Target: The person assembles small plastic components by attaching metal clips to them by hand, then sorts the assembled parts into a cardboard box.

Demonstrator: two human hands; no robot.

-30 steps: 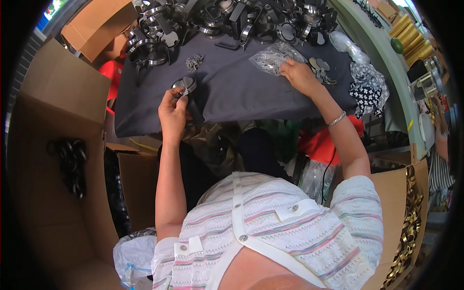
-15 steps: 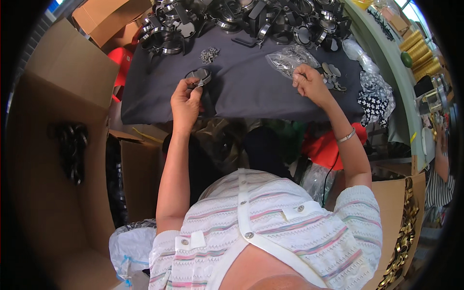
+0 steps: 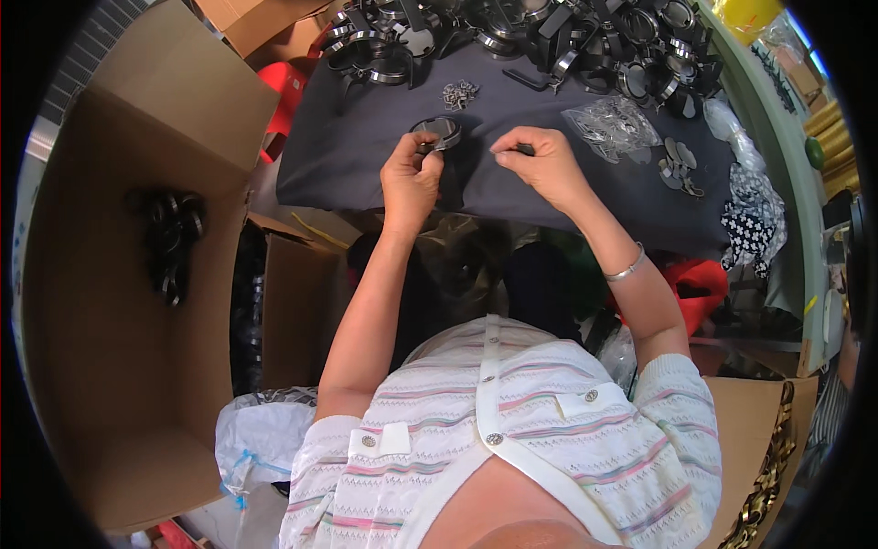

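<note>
My left hand [image 3: 411, 178] is closed over the near edge of a round black-and-silver coiled strap [image 3: 443, 133], which looks like a belt with a metal buckle. To its right, above the cloth, my right hand [image 3: 547, 169] is pinched, thumb against fingers. What it holds, if anything, is too small to make out. Beyond the left hand lies a small pile of metal loops [image 3: 459, 94]. Right of centre sits a clear plastic bag of small metal parts [image 3: 611, 130], with flat oval metal plates [image 3: 679, 165] beside it.
A heap of black-and-silver coiled straps [image 3: 631, 55] fills the far side of the dark cloth-covered table [image 3: 352, 151]. A tall cardboard box [image 3: 119, 357] with black coils stands at left. Gold coils [image 3: 768, 467] lie in a box at lower right. A patterned cloth [image 3: 752, 224] hangs at the right edge.
My right hand has moved left, away from the bag and oval plates, toward the left hand. My left hand still grips the round coiled strap. The whole view has shifted.
</note>
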